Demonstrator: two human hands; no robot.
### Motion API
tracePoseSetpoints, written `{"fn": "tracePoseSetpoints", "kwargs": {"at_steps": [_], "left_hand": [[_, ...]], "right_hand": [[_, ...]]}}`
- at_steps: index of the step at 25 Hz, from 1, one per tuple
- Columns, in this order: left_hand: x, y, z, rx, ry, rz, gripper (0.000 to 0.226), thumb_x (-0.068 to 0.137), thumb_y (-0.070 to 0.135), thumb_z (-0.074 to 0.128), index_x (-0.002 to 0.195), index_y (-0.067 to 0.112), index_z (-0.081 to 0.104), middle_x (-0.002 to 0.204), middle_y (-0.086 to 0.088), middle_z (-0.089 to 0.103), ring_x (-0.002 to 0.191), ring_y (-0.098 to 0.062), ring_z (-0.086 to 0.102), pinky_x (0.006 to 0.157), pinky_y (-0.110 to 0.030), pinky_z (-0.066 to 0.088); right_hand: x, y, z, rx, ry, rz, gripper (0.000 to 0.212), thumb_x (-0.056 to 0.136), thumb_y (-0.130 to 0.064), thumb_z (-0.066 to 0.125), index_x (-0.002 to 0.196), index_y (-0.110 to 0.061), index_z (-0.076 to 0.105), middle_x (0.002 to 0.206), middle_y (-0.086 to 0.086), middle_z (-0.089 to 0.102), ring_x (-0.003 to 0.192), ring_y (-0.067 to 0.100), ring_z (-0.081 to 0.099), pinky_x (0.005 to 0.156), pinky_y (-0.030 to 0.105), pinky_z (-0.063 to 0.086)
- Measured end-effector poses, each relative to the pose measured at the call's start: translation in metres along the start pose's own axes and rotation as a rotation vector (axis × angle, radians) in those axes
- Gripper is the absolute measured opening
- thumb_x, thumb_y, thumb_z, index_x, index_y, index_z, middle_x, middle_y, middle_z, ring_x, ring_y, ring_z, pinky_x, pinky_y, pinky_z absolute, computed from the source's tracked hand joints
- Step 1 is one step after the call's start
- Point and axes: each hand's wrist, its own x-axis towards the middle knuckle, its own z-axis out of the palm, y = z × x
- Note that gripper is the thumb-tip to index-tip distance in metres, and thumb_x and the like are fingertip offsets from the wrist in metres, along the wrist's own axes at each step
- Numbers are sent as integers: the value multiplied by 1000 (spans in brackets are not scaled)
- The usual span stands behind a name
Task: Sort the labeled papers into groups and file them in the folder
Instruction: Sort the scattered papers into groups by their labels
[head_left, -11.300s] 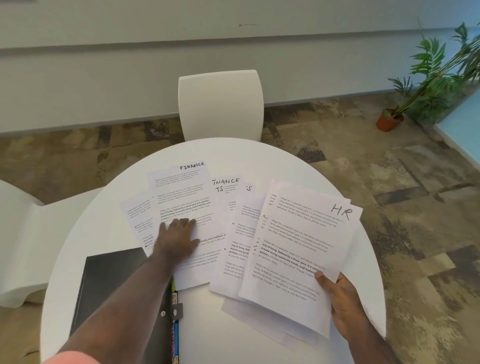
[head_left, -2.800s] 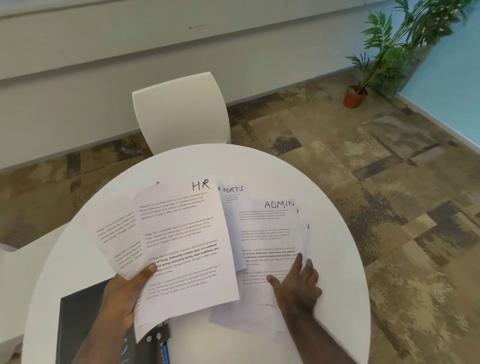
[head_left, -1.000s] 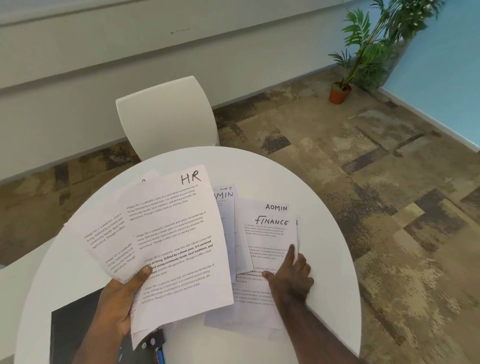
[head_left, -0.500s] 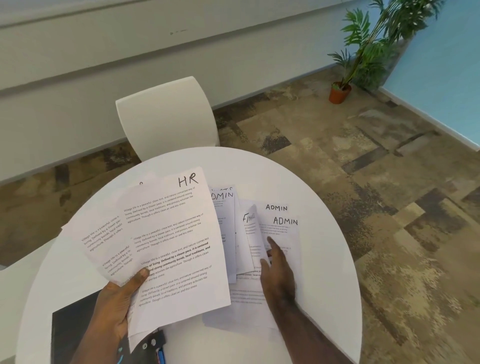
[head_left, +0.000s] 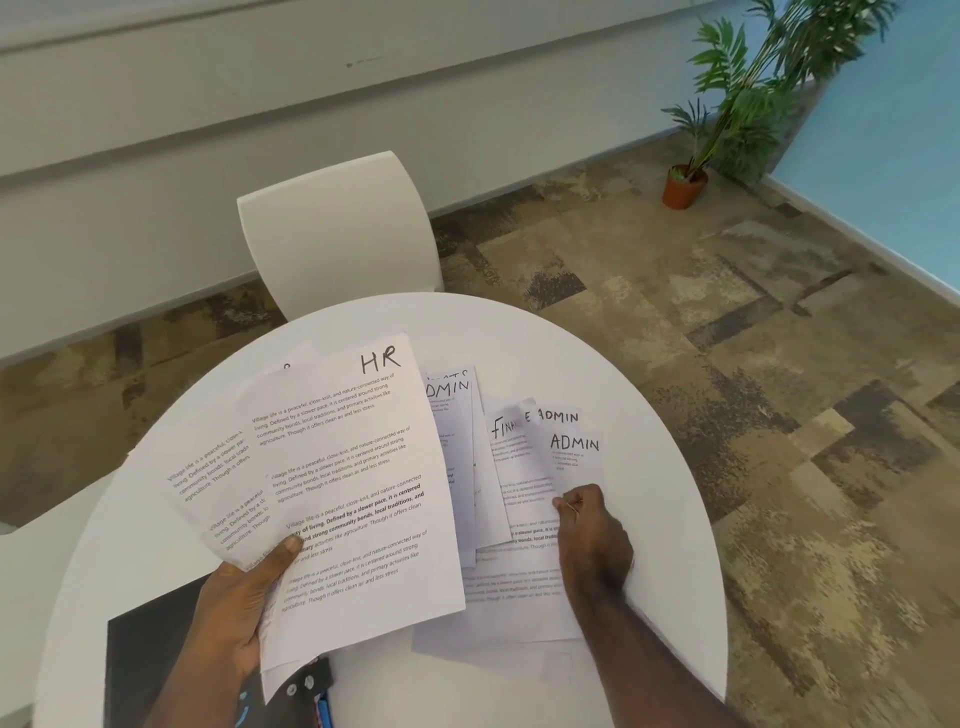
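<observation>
the left hand (head_left: 234, 608) grips the hr sheets (head_left: 343, 483) at lower left; the right hand (head_left: 592, 535) pinches an admin sheet (head_left: 574, 457) at centre right. paper is light and floppy, so probably best held at the edge.

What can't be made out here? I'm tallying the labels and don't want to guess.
Head view:
- Sheets behind the HR page in the left hand: labels covered.
- Sheet behind the leftmost ADMIN page: label mostly covered.
- FINANCE page: label blurred and overlapped.
- Black folder: cut by the bottom edge, under the arm.
- Body text by the right hand: too small.
</observation>
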Motion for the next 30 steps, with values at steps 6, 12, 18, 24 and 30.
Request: {"fn": "tracePoseSetpoints", "kwargs": {"at_steps": [6,12,18,24,30], "left_hand": [[3,-1,3,14,-6,-2,54,76,1,75,126,17,66,119,-12,72,106,-35,70,87,-63,52],[4,-1,5,25,-12,15,55,76,2,76,128,17,65,119,-12,72,107,-34,70,88,-62,52],[3,-1,-3,15,7,19,55,75,3,77,127,17,65,118,-12,72,105,-35,71,91,-64,50],[4,6,-9,5,29,40,55,76,4,77,128,18,65,120,-12,72,106,-35,70,84,-62,54],[-4,21,-18,28,76,103,49,80,7,74,128,16,64,114,-9,74,95,-32,73,65,-45,62]], "right_hand": [[-10,8,15,-162,74,-376,32,60,-11,86,80,-26,66,140,9,59,132,33,50,94,48,43],[-16,5,22,195,-11,-231,22,81,-22,75,100,-22,64,115,-6,69,103,24,66,85,38,51],[19,24,3,321,-29,138,18,95,-34,56,104,-21,64,108,6,70,98,29,62,79,35,50],[34,52,-19,198,14,332,24,98,-27,48,117,-25,63,109,11,70,98,35,62,84,41,50],[8,52,-13,-8,160,76,50,84,-22,69,131,-21,53,132,10,58,118,33,51,95,49,42]]}}
